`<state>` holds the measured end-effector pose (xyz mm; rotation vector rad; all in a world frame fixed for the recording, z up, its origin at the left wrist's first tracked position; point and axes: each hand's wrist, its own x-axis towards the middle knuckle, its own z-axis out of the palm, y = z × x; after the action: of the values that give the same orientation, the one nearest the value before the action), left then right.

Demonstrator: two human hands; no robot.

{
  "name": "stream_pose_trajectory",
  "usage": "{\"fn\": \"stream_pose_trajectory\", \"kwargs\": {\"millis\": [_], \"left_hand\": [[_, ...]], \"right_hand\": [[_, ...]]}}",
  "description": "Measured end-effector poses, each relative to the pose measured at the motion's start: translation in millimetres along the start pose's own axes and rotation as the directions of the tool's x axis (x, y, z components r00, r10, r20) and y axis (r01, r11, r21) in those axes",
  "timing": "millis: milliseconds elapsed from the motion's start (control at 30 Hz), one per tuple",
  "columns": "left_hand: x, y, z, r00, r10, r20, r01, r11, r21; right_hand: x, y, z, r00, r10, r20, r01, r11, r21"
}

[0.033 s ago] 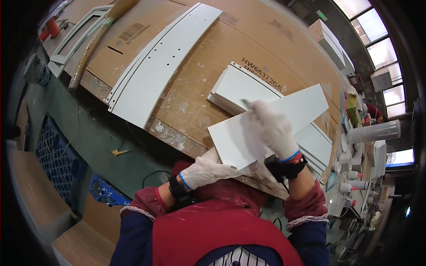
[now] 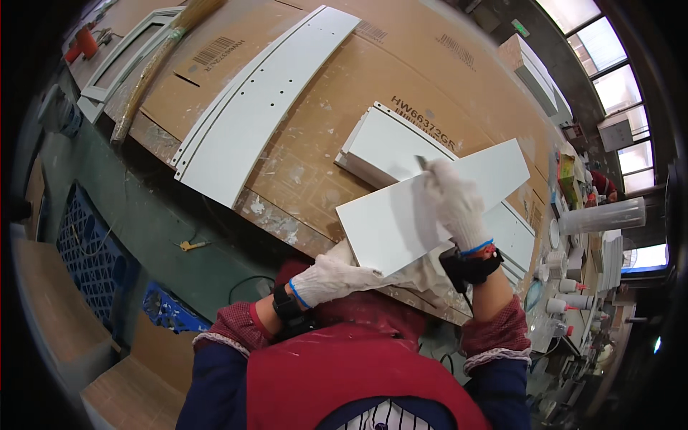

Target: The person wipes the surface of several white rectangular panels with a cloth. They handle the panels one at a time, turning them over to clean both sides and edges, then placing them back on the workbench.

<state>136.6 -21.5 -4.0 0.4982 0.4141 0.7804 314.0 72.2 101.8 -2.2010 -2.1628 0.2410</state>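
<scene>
Along the table's (image 2: 276, 226) near edge, a gloved left hand (image 2: 333, 279) pinches a white panel (image 2: 383, 226) — the gloved right hand (image 2: 456, 197), above it, clasps a small dark tool (image 2: 421, 163).

Remotely, I see the left hand (image 2: 333, 279) gripping the near end of a white board (image 2: 380, 228); the right hand (image 2: 454, 202) holds a tool (image 2: 421, 163) over it. Panels (image 2: 403, 140) lie beneath this board, a long panel (image 2: 269, 97) to its left.

Black printed codes (image 2: 423, 121), black barcodes (image 2: 213, 51) on brown cardboard (image 2: 322, 129), green sign (image 2: 520, 26) on dark surface (image 2: 547, 43)
</scene>
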Motion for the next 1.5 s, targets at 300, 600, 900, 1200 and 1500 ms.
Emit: {"fn": "stream_pose_trajectory", "kwargs": {"millis": [300,600,900,1200,1500], "left_hand": [[-4,-8,-16,0.973,0.149,0.177,-0.23,0.711,0.664],[2,2,-16,0.984,0.149,0.097,-0.084,0.87,-0.485],[16,-2,7,0.999,0.031,-0.034,-0.043,0.896,-0.442],[17,8,17,0.964,-0.116,-0.241,0.07,0.979,-0.192],[-21,18,-47,0.91,0.122,-0.396,-0.132,0.991,0.002]], "right_hand": [[-46,-54,38,0.653,-0.732,0.195,0.709,0.681,0.185],[-17,88,8,0.989,-0.075,-0.126,0.078,0.997,0.026],[-113,3,32,0.587,-0.781,0.212,0.715,0.624,0.316],[-123,103,29,0.911,-0.35,0.218,0.245,0.885,0.395],[-146,190,61,0.999,0.047,-0.011,-0.043,0.969,0.245]]}}
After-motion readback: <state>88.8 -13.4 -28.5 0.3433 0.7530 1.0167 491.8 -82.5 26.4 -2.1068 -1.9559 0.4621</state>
